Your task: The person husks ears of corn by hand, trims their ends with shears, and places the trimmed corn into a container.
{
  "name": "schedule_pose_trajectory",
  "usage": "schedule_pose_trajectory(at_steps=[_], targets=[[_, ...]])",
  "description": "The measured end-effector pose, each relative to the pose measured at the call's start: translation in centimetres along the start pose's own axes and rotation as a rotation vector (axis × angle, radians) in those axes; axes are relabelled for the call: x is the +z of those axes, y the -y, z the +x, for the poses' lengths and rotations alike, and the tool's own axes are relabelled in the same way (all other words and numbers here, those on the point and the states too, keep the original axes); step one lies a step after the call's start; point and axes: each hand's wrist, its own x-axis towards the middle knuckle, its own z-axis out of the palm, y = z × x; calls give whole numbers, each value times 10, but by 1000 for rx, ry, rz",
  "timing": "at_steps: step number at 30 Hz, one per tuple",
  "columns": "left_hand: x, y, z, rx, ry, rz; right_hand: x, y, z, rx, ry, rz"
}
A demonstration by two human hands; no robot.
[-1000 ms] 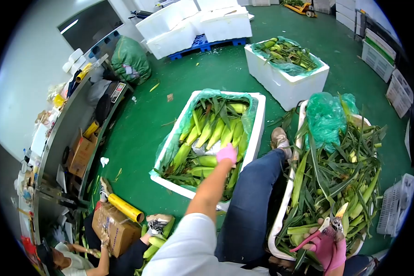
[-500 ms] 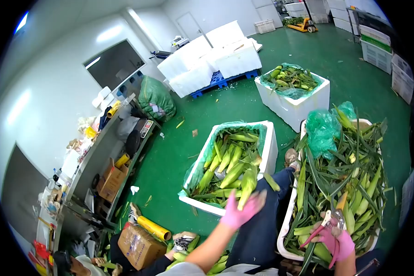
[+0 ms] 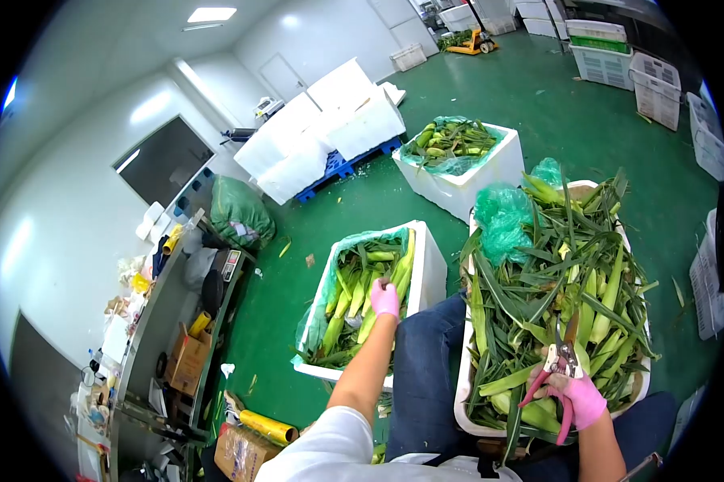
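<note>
My left hand (image 3: pixel 384 298), in a pink glove, reaches into a white foam box (image 3: pixel 431 269) lined with green plastic. Its fingers look curled at an ear of corn (image 3: pixel 404 265) near the box's right side; how firmly they hold it is hard to see. Other green-husked ears lie in rows around the hand. At the lower right, my right hand (image 3: pixel 575 395), also pink-gloved, is wrapped round red-handled pruning shears (image 3: pixel 561 365). The shears point up, over a white tub (image 3: pixel 463 386) heaped with corn and long leaves.
Another foam box (image 3: pixel 503 161) of corn stands behind. A green plastic bag (image 3: pixel 503 221) lies on the tub. Shelves (image 3: pixel 149 337), a carton (image 3: pixel 241 451) and a yellow roll (image 3: pixel 267 426) are at left. White crates (image 3: pixel 656 88) line the right.
The view has swung rightward. My left hand drew back from the box to an ear near my knee, then moved forward into the box again. My right hand keeps the shears.
</note>
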Motion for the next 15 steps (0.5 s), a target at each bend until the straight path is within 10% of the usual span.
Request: schedule_pose_trajectory(at_steps=[4, 10, 15], targets=[[8, 25, -5, -237, 373, 775, 3, -3, 10, 4, -51, -27], [26, 36, 27, -90, 355, 938, -9, -19, 30, 73, -154, -29], [-1, 36, 81, -583, 686, -98, -3, -20, 44, 38, -175, 31]])
